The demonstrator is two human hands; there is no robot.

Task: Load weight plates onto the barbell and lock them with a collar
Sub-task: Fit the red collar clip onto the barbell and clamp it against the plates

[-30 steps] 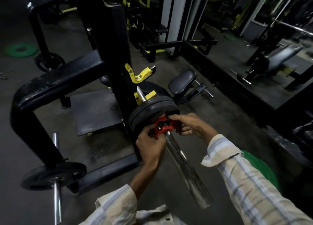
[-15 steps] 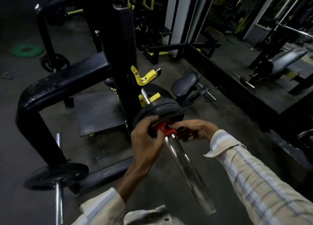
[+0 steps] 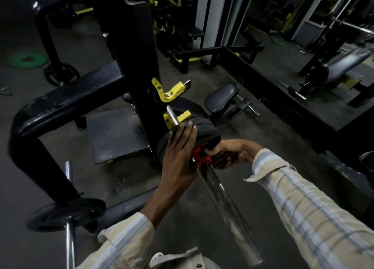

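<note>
From the head camera, the black weight plates (image 3: 204,131) sit on the barbell (image 3: 228,210) sleeve by the rack. The left hand (image 3: 180,155) lies spread flat against the plates' face. The right hand (image 3: 230,155) pinches the red collar (image 3: 200,155), snug against them. If that lever isn't fully clamped, I reckon the plates could creep outward; fingers look close to getting nipped.

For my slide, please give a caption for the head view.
Left hand braces black weight plates while right hand holds red collar on barbell sleeve.
</note>
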